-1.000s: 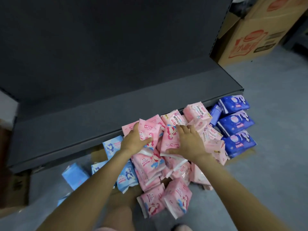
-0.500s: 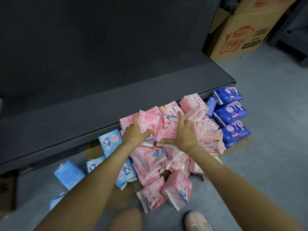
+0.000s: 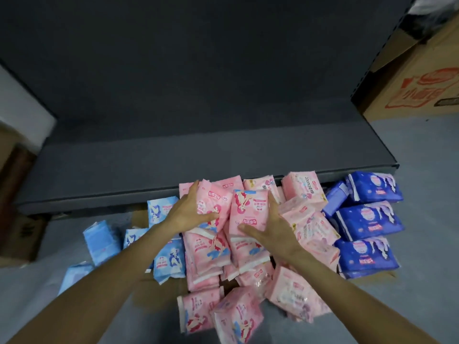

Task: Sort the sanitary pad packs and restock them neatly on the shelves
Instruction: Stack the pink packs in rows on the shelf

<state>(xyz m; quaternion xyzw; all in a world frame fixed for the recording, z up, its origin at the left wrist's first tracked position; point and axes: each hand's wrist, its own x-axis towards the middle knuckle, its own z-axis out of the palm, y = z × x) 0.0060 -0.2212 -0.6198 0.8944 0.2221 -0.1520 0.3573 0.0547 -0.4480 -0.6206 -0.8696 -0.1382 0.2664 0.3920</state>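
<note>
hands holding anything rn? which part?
Both hands clamp a few upright pink packs between them: left hand on the left side, right hand on the right side, thumbs across the fronts.

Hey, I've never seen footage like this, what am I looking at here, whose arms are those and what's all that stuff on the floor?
There is no machine: the camera sits on a person's head, looking forward and down at their own bare arms. The left hand and right hand press in from either side on a bunch of pink packs and seem to grip it. On the floor lie more pink packs, light blue packs to the left and dark blue packs to the right. Behind is a dark shelf, and a cardboard box stands at the upper right.
</note>
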